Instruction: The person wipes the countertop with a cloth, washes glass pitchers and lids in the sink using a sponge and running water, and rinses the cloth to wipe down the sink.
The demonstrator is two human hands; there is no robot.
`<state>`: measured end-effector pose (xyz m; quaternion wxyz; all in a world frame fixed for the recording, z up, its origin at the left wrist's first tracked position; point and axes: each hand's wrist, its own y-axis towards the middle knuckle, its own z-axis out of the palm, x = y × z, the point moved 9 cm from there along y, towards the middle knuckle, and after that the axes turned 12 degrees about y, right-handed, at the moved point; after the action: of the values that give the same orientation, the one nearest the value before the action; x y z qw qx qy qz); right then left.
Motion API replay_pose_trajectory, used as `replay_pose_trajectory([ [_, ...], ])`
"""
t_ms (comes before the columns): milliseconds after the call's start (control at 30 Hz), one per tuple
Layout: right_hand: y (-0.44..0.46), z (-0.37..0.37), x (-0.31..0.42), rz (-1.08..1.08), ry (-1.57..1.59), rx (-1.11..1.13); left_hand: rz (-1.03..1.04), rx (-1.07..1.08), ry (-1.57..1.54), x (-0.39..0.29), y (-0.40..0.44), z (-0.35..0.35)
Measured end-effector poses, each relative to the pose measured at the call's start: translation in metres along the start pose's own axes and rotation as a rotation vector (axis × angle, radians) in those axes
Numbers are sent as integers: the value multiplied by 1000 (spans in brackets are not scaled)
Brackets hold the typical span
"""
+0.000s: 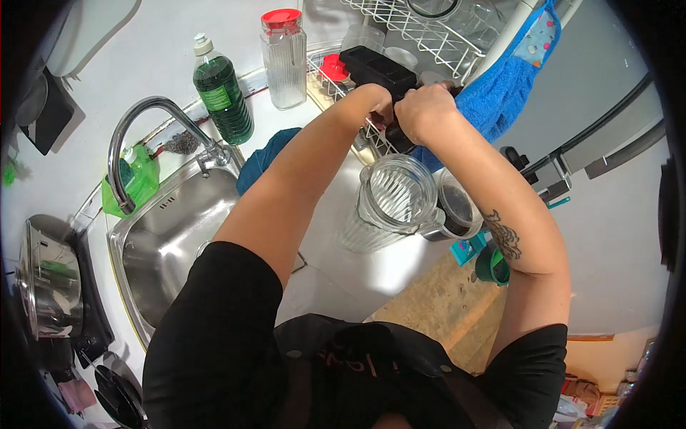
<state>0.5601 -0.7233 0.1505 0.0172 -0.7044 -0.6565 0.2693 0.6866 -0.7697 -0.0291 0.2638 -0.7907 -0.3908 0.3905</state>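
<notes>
Both my hands reach into the white wire dish rack [363, 137] at the back of the counter. My left hand [375, 100] is curled downward, its fingers mostly hidden behind the wrist. Close beside it, my right hand [427, 113] is closed in a fist. Dark items lie below and between the hands; what the fingers grip is hidden. Just behind them rests a black oblong container [377, 68], with a red lid [334, 68] to its left. A ribbed clear glass pitcher [396, 196] stands on the counter below my right forearm.
The steel sink [168, 243] with its curved faucet [118, 154] is at left. A green soap bottle [223, 96] and a red-lidded glass jar [284, 64] stand behind. A blue towel [500, 93] hangs at right. Near the pitcher is another clear container [457, 200].
</notes>
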Motion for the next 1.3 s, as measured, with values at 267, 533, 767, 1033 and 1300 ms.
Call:
replay_pose_trajectory([
  [267, 20, 16, -13, 164, -94, 168, 16, -114, 48, -12, -33, -4],
  [533, 18, 14, -10, 132, 10, 216, 61, -151, -148, -7, -9, -21],
  [767, 51, 46, -9, 53, -29, 247, 124, -627, 388, -39, -106, -49],
  [1033, 63, 53, -8, 23, -11, 212, 266, -1212, 236, -32, -255, -85],
  [1300, 57, 49, -4, -28, 49, 140, 977, -674, -200, -54, -310, 46],
])
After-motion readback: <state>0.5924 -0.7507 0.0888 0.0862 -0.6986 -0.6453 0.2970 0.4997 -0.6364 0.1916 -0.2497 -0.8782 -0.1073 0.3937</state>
